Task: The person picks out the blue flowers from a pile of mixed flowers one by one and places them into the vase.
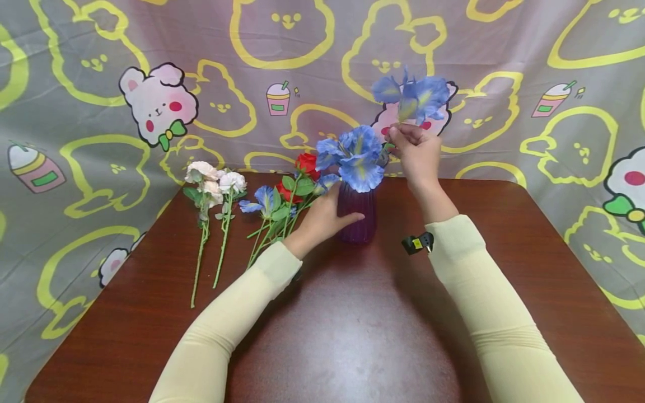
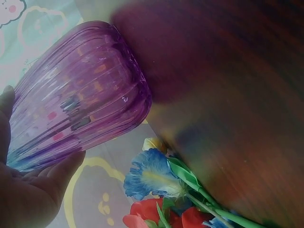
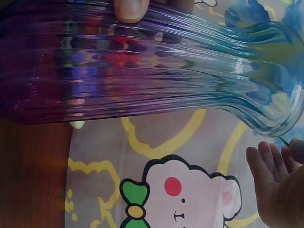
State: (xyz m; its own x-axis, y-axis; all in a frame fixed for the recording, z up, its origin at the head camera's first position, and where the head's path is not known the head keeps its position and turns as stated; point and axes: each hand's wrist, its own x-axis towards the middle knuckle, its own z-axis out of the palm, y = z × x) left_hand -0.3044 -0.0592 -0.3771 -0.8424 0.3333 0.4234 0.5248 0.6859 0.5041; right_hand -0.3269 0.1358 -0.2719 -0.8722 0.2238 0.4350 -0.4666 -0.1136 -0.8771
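Observation:
A ribbed glass vase (image 1: 359,226), purple at its base and bluish clear at the mouth, stands upright on the table. My left hand (image 1: 322,215) holds it from the left, thumb across the front and the other fingers mostly hidden behind. Blue iris petals (image 1: 360,162) cover the vase mouth in the head view. Above and right of the mouth, my right hand (image 1: 419,154) pinches a blue artificial iris (image 1: 415,101) just below its bloom. A thin green stem (image 3: 284,141) shows between those fingertips and the vase rim in the right wrist view.
Red roses (image 1: 306,163) and another blue iris (image 1: 264,201) lie left of the vase, partly behind my left forearm. Farther left lie pale pink roses (image 1: 209,187) and a white flower (image 1: 233,182) on long stems. A patterned cloth (image 1: 312,33) hangs behind the brown table (image 1: 347,341).

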